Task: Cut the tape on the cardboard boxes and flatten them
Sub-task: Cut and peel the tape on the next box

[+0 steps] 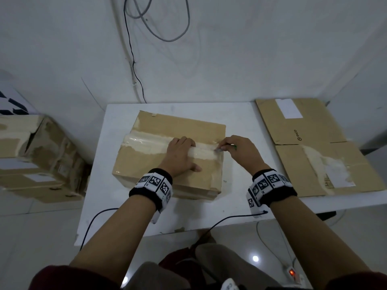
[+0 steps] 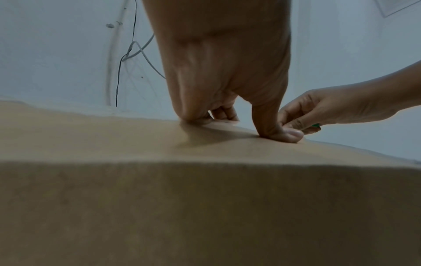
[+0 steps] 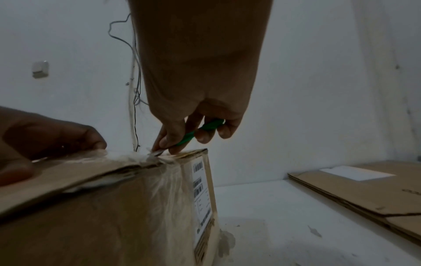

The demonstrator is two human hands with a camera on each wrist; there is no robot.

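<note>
On the white table by the wall stands a closed cardboard box, with tape along its top seam. The left hand presses flat on the top with fingers spread. The right hand grips a green-handled cutter whose blade touches the tape at the box's right end, and flattened boxes lie to the right.

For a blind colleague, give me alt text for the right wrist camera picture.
The right hand grips a green-handled cutter, its blade at the taped seam on top of a cardboard box. The left hand rests on the box top; flattened cardboard lies to the right.
</note>
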